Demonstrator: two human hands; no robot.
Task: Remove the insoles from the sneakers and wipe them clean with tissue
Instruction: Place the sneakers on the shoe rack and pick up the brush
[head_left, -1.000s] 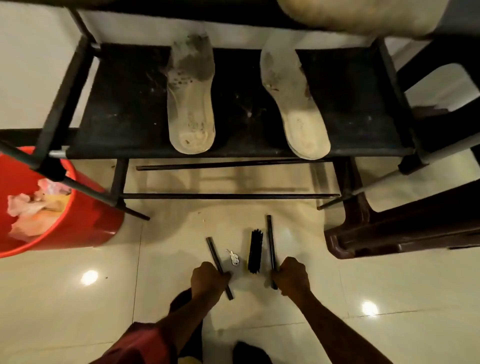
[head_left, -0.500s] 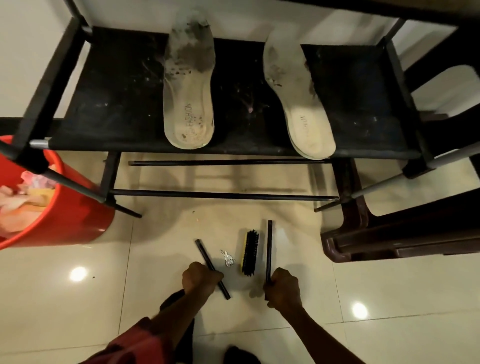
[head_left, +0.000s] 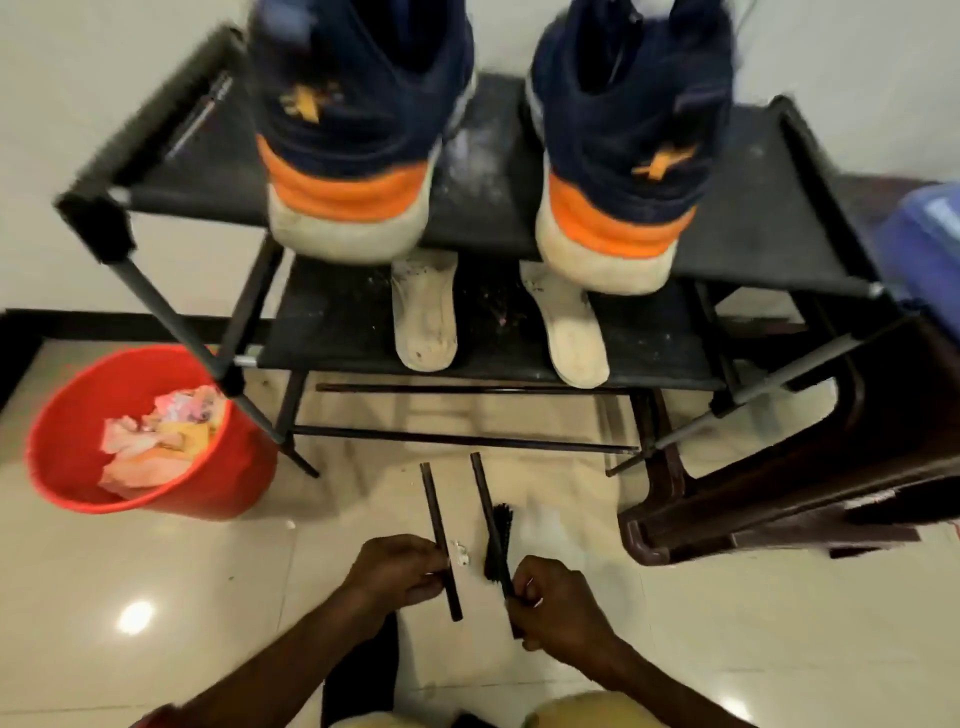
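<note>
Two navy and orange sneakers, the left sneaker (head_left: 353, 130) and the right sneaker (head_left: 618, 145), stand heel-first on the top shelf of a black shoe rack (head_left: 753, 228). On the shelf below lie two dirty white insoles, the left insole (head_left: 425, 317) and the right insole (head_left: 569, 327), side by side and partly hidden by the sneakers. Low in the view, above the floor, my left hand (head_left: 395, 574) grips a black rod (head_left: 439, 530) and my right hand (head_left: 558, 605) grips a second black rod (head_left: 485, 504). No tissue shows in either hand.
A red bucket (head_left: 67, 415) with crumpled cloth or paper sits on the floor at the left. A black shoe brush (head_left: 498, 535) and a small white scrap (head_left: 460, 552) lie between the rods. A dark brown plastic stool (head_left: 810, 467) stands at the right, with something blue (head_left: 924, 244) above it.
The view has tilted up, so the sneakers on the top shelf now show. Both hands have lifted and turned their rods; the right rod now crosses in front of the brush.
</note>
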